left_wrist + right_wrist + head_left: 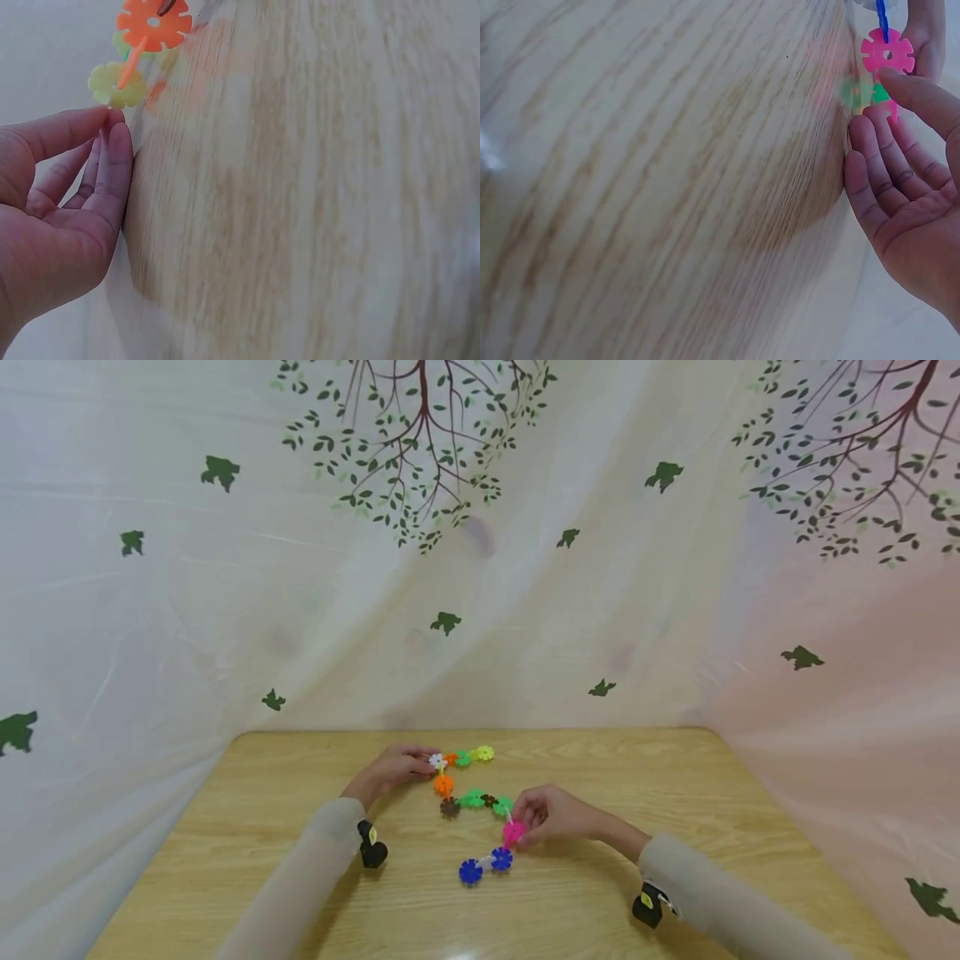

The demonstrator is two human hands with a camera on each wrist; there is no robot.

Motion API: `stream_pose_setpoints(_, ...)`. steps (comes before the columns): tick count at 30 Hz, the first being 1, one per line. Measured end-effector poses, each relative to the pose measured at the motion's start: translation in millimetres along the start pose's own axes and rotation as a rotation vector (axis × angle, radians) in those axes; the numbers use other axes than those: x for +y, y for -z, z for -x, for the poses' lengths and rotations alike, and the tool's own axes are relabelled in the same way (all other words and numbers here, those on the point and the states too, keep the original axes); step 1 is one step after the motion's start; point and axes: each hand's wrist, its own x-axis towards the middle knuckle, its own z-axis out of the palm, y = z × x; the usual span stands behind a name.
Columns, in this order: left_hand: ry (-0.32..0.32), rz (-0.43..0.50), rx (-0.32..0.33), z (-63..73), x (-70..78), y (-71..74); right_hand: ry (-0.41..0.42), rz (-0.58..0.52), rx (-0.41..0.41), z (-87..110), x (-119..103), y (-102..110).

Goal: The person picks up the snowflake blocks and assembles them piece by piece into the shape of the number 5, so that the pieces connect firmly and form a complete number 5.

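A zigzag chain of linked plastic snowflake discs lies on the wooden table (600, 868). My left hand (393, 768) pinches a white disc (438, 762) at the upper left bend with thumb and fingertips. From that bend, orange and green discs lead to a yellow disc (486, 752); below it hang an orange disc (443, 785) and a brown disc (449, 807). My right hand (561, 814) holds a pink disc (887, 52) between thumb and fingers at the right bend. Several green discs (474, 797) run between the bends. Two blue discs (471, 872) form the near end.
A pale curtain (360, 635) printed with trees and green birds hangs behind and beside the table. Black wrist cameras (371, 847) sit on both sleeves.
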Motion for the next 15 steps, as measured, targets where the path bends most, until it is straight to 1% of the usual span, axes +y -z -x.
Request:
stream_pose_setpoints(2, 0.003, -0.004, 0.011, -0.9, -0.5, 0.5, 0.007, 0.002, 0.002, -1.5, -1.2, -1.3)
stream_pose_setpoints(9, -0.009, -0.017, 0.012, -1.5, -3.7, 1.2, 0.022, 0.026, 0.0, -5.4, -2.8, -5.5)
stream_pose_setpoints(12, -0.004, -0.032, 0.018, -1.2, -5.7, 1.3, 0.023, 0.044, -0.007, -7.1, -1.9, -7.0)
stream_pose_setpoints(15, -0.001, -0.027, 0.029, -1.7, -5.1, 1.6, 0.026, 0.057, -0.005, -9.3, -1.5, -7.2)
